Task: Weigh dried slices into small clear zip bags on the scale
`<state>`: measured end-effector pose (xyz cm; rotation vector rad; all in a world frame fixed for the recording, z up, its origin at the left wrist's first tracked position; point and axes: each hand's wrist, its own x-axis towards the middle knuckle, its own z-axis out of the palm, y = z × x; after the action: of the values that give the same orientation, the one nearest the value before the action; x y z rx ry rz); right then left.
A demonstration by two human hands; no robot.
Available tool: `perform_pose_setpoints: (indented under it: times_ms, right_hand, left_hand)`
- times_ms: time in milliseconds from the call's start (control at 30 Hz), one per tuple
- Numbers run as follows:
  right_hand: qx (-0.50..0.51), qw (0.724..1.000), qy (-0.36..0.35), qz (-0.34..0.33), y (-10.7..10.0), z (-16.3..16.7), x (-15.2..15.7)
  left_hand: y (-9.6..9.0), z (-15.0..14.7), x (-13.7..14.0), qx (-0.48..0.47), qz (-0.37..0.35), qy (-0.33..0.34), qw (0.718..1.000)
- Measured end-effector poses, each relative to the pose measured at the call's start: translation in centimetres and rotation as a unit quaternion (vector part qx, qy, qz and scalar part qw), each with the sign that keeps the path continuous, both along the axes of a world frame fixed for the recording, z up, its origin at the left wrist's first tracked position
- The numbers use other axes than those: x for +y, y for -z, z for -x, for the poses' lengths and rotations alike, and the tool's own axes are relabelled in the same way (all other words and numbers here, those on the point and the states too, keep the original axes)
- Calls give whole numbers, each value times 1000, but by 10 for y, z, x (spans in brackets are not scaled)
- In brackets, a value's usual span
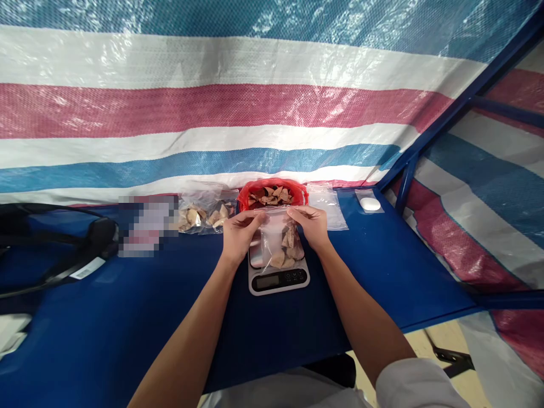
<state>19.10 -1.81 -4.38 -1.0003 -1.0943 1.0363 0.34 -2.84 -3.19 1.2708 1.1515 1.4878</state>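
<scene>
A clear zip bag (pixel 272 238) with dried brown slices in its lower part hangs over a white kitchen scale (pixel 278 287). My left hand (pixel 240 232) pinches the bag's top edge at its left corner. At the right corner, the fingers of my right hand (pixel 312 225) are closed on the same edge. The scale's dark display shows no digits that I can read. Just behind the hands stands an open red plastic bag (pixel 243 195) holding more dried slices (pixel 274 195).
Filled clear bags (pixel 193 218) lie left of the red bag. Flat clear bags (pixel 329 209) and a small bag with a white oval item (pixel 370 204) lie right. Black straps (pixel 102 238) rest on the blue table (pixel 170 306). Striped sheeting (pixel 212 107) rises behind.
</scene>
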Motion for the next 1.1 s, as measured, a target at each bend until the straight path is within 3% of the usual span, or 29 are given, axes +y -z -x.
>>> perform_pose_setpoints:
  times_ms: [433,667,900,1100]
  right_hand:
    - [-33,999,-28,-9,0,0,-3]
    - [-34,999,-27,-8,0,0,-3]
    - [-3,999,-37,-7,-3,-3,-3]
    - [-1,1000,-17,-8,-9,-5,-3]
  left_hand:
    - [2,-1,-1,2,-12,-11,1000]
    - [-9,-2,-3,30,-2,20,999]
    - [-23,-7,5,73,-47,45,995]
    - [-17,-6,14,53,-42,39,997]
